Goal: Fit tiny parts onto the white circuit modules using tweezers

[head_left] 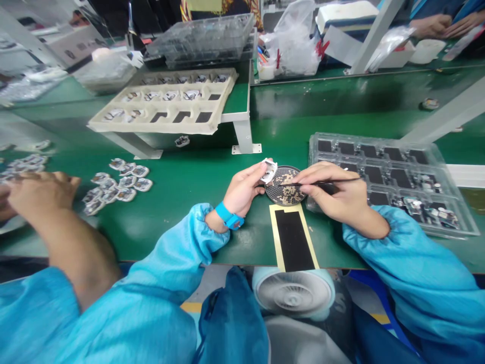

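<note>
Over round grey perforated dish (274, 194) of tiny beige bits (291, 193), our right grip (339, 192) holds slim dark tweezers (290, 184); left grip (242, 189) pinches white plastic-looking part (270, 171) by dish rim, seemingly for short reach.

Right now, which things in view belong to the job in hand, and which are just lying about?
Likely the job's:
white part, in the left hand
tweezers, in the right hand
dish of bits, under the tweezers

Apparently just lying about:
plastic bag
fan
</note>
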A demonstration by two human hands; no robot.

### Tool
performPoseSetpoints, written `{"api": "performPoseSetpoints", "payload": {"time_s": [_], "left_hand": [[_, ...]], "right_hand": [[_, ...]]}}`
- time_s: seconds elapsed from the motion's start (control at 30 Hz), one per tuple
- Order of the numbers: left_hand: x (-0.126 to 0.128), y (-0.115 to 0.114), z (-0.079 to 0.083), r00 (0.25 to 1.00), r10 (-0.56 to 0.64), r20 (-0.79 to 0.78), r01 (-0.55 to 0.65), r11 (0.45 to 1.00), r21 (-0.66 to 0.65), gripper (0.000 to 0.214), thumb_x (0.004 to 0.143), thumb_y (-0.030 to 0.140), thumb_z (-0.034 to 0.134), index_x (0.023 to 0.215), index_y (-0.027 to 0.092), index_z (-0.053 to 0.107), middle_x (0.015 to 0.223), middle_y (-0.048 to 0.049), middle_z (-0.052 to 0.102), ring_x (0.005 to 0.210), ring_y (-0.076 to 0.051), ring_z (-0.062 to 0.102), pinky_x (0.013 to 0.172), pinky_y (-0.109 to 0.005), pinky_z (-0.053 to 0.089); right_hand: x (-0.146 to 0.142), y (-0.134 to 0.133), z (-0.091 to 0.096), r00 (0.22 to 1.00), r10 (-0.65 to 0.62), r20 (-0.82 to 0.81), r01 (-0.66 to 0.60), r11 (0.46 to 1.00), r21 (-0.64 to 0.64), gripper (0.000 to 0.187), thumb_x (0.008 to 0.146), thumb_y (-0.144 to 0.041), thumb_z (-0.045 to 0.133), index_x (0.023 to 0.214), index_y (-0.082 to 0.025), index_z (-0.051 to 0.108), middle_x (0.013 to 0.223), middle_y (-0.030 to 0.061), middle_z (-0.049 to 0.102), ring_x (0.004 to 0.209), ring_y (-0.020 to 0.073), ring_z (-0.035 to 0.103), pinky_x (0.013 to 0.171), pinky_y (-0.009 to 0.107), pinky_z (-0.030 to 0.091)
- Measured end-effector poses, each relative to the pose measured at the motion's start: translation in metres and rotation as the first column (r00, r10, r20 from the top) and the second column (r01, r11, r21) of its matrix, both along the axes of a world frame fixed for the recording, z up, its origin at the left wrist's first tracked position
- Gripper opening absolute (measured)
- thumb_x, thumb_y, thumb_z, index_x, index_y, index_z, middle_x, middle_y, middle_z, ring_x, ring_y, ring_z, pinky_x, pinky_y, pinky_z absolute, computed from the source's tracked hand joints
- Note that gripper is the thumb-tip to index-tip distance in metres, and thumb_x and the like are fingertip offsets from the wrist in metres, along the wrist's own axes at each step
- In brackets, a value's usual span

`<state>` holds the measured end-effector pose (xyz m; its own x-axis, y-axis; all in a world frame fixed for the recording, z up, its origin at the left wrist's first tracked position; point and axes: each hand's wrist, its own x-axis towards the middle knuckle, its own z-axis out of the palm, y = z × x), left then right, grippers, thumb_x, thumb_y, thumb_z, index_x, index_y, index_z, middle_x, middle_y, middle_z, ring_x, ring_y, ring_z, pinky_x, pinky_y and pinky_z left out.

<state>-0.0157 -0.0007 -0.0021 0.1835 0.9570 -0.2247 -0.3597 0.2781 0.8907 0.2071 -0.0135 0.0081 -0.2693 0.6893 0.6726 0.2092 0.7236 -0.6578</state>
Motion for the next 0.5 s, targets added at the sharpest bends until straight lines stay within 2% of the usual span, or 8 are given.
{"api": "performPoseSetpoints", "payload": {"time_s": [0.1, 0.2, 0.27, 0.4, 0.5], "left_hand": [[0.0, 0.002, 0.0, 0.999, -0.01, -0.039, 0.01, 1.0, 0.004, 0.037, 0.08, 0.039, 0.082, 0.11, 0.017, 0.08, 0.091, -0.0059, 0.076, 0.07, -0.01, 0.063, 0.053, -0.018, 0.042], [-0.002, 0.003, 0.002, 0.997, -0.032, -0.076, 0.033, 0.999, 0.009, 0.035, 0.08, 0.033, 0.079, 0.109, 0.012, 0.078, 0.091, -0.0084, 0.076, 0.075, -0.013, 0.069, 0.058, -0.02, 0.048], [-0.003, 0.004, 0.003, 0.991, -0.066, -0.112, 0.069, 0.997, 0.019, 0.038, 0.078, 0.029, 0.081, 0.112, 0.012, 0.076, 0.094, -0.0092, 0.076, 0.079, -0.016, 0.072, 0.064, -0.023, 0.053], [-0.006, 0.006, 0.004, 0.972, -0.144, -0.184, 0.157, 0.986, 0.062, 0.053, 0.066, 0.024, 0.092, 0.114, 0.012, 0.073, 0.098, -0.0084, 0.076, 0.08, -0.017, 0.072, 0.072, -0.027, 0.058], [-0.006, 0.005, 0.004, 0.961, -0.17, -0.219, 0.189, 0.979, 0.073, 0.051, 0.062, 0.024, 0.095, 0.107, 0.011, 0.074, 0.093, -0.0073, 0.075, 0.074, -0.015, 0.07, 0.072, -0.029, 0.06]], "right_hand": [[0.006, 0.002, 0.005, 0.992, -0.121, -0.044, 0.12, 0.992, -0.034, 0.008, 0.089, -0.026, 0.076, 0.096, -0.027, 0.075, 0.095, 0.0039, 0.08, 0.089, 0.0246, 0.076, 0.08, 0.043, 0.064], [0.014, 0.006, 0.012, 0.979, -0.196, 0.057, 0.199, 0.978, -0.062, 0.006, 0.088, -0.03, 0.076, 0.092, -0.026, 0.075, 0.092, 0.0038, 0.079, 0.084, 0.0225, 0.076, 0.073, 0.036, 0.063], [0.018, 0.008, 0.015, 0.975, -0.15, 0.166, 0.171, 0.978, -0.119, 0.008, 0.087, -0.031, 0.077, 0.09, -0.023, 0.075, 0.088, 0.0029, 0.078, 0.077, 0.0192, 0.074, 0.065, 0.031, 0.061], [0.019, 0.007, 0.014, 0.951, 0.085, 0.298, 0.0, 0.962, -0.273, 0.014, 0.085, -0.033, 0.079, 0.091, -0.021, 0.076, 0.083, 0.0004, 0.077, 0.058, 0.0125, 0.066, 0.053, 0.026, 0.052], [0.014, 0.004, 0.009, 0.923, 0.173, 0.344, -0.102, 0.971, -0.215, 0.012, 0.087, -0.032, 0.078, 0.094, -0.022, 0.076, 0.089, 0.0006, 0.079, 0.069, 0.0142, 0.07, 0.062, 0.027, 0.054]]}}
